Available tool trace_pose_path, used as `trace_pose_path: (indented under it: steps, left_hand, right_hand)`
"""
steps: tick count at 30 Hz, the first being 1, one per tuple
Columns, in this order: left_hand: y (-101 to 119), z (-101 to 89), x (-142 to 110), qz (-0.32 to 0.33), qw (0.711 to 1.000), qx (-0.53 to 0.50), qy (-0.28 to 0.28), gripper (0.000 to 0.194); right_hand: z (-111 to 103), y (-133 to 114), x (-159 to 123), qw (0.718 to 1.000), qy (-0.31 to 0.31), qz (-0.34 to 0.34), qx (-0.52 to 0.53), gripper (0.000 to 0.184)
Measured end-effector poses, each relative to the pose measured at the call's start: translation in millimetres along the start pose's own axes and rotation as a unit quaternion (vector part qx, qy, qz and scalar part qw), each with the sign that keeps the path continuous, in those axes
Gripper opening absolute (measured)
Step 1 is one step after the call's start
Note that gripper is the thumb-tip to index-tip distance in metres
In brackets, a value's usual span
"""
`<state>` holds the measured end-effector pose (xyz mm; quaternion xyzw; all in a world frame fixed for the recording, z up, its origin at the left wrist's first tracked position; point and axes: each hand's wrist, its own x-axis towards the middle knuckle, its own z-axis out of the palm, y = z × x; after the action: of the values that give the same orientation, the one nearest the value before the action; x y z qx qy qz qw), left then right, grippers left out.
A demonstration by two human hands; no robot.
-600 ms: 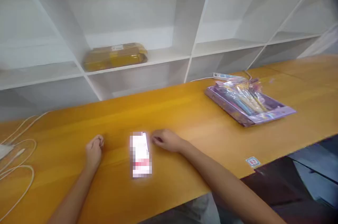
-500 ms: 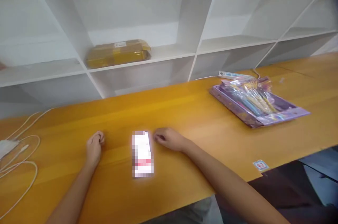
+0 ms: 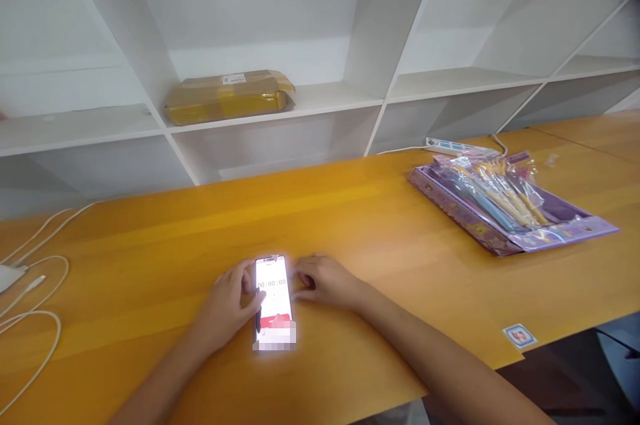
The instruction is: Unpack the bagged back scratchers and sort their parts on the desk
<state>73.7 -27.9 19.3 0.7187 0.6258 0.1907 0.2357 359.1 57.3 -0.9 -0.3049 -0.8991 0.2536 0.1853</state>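
A smartphone (image 3: 274, 301) lies face up on the wooden table, its bright screen showing a timer at zeros; its lower end is pixelated. My left hand (image 3: 227, 308) is at the phone's left side, thumb over the edge of the screen and bent fingers along the upper left edge. Just off the phone's right edge rests my right hand (image 3: 327, 281), with curled fingers and the thumb held apart from them. Nothing shows between the right fingers.
White cables (image 3: 50, 311) lie at the left. A purple tray (image 3: 450, 211) with plastic-wrapped brushes or pens sits at the right, in front of a power strip (image 3: 460, 147). A taped cardboard box (image 3: 227, 98) stands on the white shelf (image 3: 330, 97). A square sticker (image 3: 520, 336) marks the front edge.
My left hand has moved right from the bare table to the phone, and its fist has loosened. The right thumb has parted from the fingers. The camera view has shifted slightly.
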Motion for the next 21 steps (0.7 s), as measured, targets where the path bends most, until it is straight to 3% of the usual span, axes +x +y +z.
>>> trace_pose_path:
  steps: [4,7,11,16,21]
  left_hand:
    - [2,-0.7,-3,-0.008,0.999,0.026,0.025,0.069]
    - [1,-5.0,-3,-0.041,0.997,0.030,0.052,0.066]
    - [8,-4.0,-7,-0.038,0.998,0.033,0.045,0.050]
    - [18,5.8,-14,-0.050,0.998,0.020,0.026,0.077]
    - [14,4.3,-21,-0.018,1.000,-0.010,-0.013,0.088]
  right_hand:
    - [17,-10,4,0.999,0.029,0.013,-0.037,0.017]
    - [19,-14,3,0.999,0.029,0.022,-0.029,0.005]
    - [9,-8,-4,0.999,0.019,0.044,-0.002,0.015]
    - [-4,3,-11,0.998,0.021,0.052,0.028,0.026]
    - [5,15,-19,0.998,0.033,0.027,0.036,0.024]
